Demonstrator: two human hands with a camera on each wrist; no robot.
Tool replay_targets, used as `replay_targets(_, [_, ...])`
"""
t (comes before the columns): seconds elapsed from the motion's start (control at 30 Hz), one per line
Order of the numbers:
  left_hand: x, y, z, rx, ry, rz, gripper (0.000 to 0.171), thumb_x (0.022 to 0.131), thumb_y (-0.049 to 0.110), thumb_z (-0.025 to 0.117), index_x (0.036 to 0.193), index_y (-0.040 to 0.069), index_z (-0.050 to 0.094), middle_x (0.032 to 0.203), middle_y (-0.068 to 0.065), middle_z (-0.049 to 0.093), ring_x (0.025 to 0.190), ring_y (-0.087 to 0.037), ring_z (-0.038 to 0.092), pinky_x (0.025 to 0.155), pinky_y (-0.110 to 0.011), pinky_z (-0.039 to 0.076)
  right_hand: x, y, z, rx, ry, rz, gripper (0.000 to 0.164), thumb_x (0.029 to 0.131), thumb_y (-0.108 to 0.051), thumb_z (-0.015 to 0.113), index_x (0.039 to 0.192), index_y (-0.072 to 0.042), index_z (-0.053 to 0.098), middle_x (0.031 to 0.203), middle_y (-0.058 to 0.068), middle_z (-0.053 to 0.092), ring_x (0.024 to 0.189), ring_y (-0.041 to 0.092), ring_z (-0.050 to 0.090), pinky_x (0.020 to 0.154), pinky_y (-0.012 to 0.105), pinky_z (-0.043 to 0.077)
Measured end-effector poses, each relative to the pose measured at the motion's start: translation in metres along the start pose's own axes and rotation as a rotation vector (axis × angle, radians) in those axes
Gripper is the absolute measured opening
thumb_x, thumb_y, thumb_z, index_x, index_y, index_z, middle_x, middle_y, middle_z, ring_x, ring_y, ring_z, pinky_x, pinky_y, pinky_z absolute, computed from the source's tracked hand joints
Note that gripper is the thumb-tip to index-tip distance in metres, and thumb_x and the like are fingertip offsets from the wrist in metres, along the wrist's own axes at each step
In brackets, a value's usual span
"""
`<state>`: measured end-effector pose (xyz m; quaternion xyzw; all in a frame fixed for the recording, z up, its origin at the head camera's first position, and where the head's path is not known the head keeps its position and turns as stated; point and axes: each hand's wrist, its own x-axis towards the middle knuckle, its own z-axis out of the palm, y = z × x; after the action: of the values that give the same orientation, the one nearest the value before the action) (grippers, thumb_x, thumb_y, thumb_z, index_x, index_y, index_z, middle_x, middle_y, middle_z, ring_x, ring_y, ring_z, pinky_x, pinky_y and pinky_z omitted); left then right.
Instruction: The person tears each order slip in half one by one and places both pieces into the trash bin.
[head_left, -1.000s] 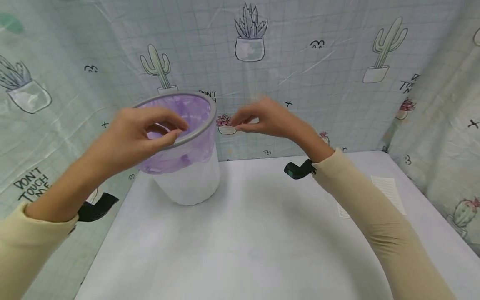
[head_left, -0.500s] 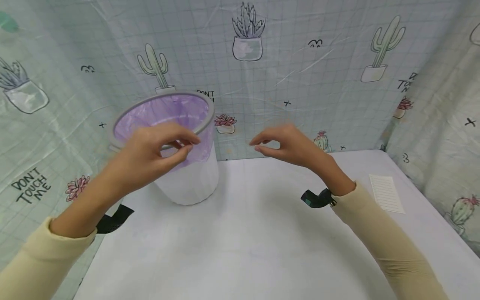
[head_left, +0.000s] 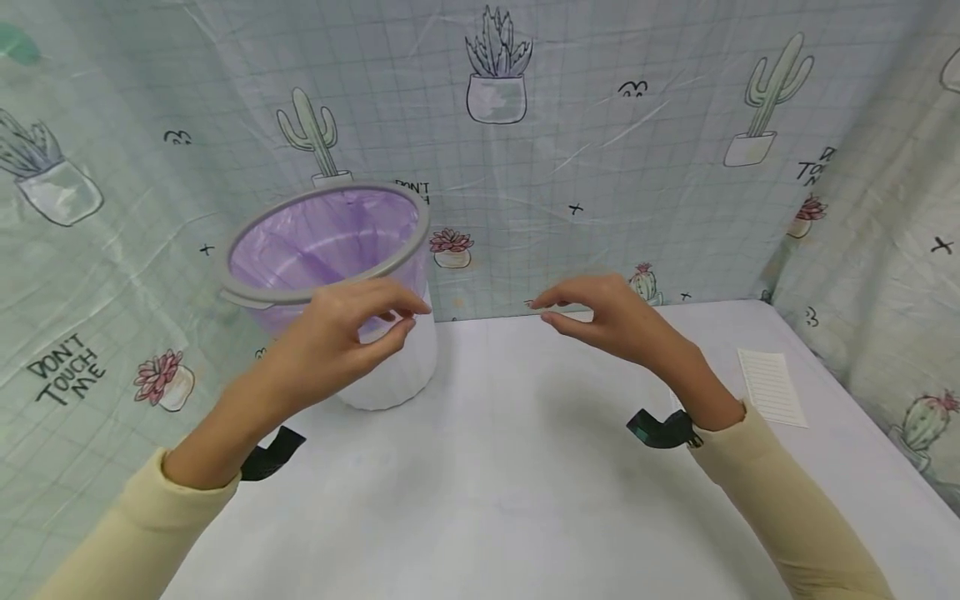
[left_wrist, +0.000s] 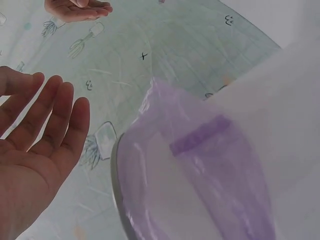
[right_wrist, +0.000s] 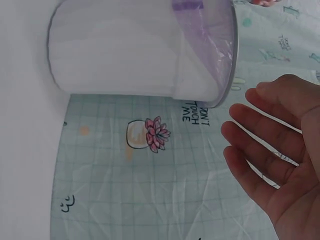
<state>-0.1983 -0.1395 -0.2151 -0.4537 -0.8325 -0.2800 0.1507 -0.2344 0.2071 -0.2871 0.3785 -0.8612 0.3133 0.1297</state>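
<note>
A white bin (head_left: pixel 397 367) stands at the table's back left, lined with a purple bag (head_left: pixel 315 242) and topped by a grey rim (head_left: pixel 300 293). In the head view my left hand (head_left: pixel 352 333) hangs in front of the bin and hides part of its side. Its fingers are relaxed and hold nothing; in the left wrist view the left palm (left_wrist: pixel 30 160) is bare beside the bag. To the right of the bin my right hand (head_left: pixel 611 321) hovers above the table, fingers loosely bent with nothing between them. The right wrist view shows the right fingers (right_wrist: pixel 260 145) spread apart.
A lined sheet of paper (head_left: pixel 772 387) lies on the white table (head_left: pixel 487 500) at the right, partly behind the right forearm. A curtain (head_left: pixel 570 150) printed with cacti hangs behind the table and along both sides. Each wrist carries a black strap.
Both hands have come down and to the right, back toward me. The left hand has left the bin's rim, which now shows whole. The bin and paper stay in place.
</note>
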Motion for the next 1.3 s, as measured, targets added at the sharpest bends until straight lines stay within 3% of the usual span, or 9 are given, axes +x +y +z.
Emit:
replay_targets(0.37, [0.001,-0.005,0.038,-0.045,0.01,0.011,0.023,0.092,-0.001,0.069,0.109,0.013,0.074,0.105,0.006,0.073,0.096,-0.01,0.066,0.084,-0.032,0.056,-0.034,0.007,0.0,-0.055,0.01,0.078,0.022,0.095,-0.01,0.072,0.117,-0.015,0.075,0.114,-0.004,0.075,0.107,0.018,0.07,0.079,0.039,0.058])
replay_targets(0.53, [0.004,-0.007,0.058,-0.129,0.012,0.009,0.022,0.094,0.0,0.067,0.112,0.011,0.073,0.109,0.004,0.073,0.099,-0.011,0.067,0.087,-0.03,0.056,-0.051,0.012,-0.003,-0.104,0.015,0.126,0.023,0.094,-0.009,0.073,0.116,-0.015,0.075,0.114,-0.004,0.075,0.109,0.02,0.07,0.075,0.039,0.059])
replay_targets(0.77, [0.005,-0.008,0.089,-0.214,0.025,-0.017,0.022,0.095,0.0,0.065,0.113,0.012,0.073,0.11,0.004,0.073,0.099,-0.01,0.067,0.088,-0.03,0.056,-0.075,0.023,-0.006,-0.142,0.07,0.124,0.028,0.09,-0.003,0.075,0.114,-0.018,0.076,0.112,-0.006,0.075,0.105,0.018,0.071,0.073,0.039,0.061])
replay_targets(0.97, [0.005,-0.012,0.114,-0.252,0.007,-0.057,0.02,0.097,0.002,0.064,0.113,0.01,0.073,0.11,0.003,0.074,0.099,-0.009,0.069,0.089,-0.025,0.055,-0.095,0.031,-0.008,-0.175,0.062,0.183,0.027,0.09,-0.005,0.075,0.115,-0.017,0.075,0.11,-0.005,0.076,0.101,0.022,0.072,0.073,0.043,0.06])
replay_targets(1.3, [0.005,-0.016,0.155,-0.336,-0.054,-0.033,0.02,0.095,0.0,0.064,0.111,0.01,0.072,0.107,0.003,0.073,0.097,-0.006,0.069,0.088,-0.02,0.054,-0.124,0.041,-0.012,-0.219,0.056,0.253,0.025,0.09,-0.006,0.075,0.114,-0.015,0.076,0.109,-0.002,0.076,0.098,0.027,0.072,0.075,0.048,0.059])
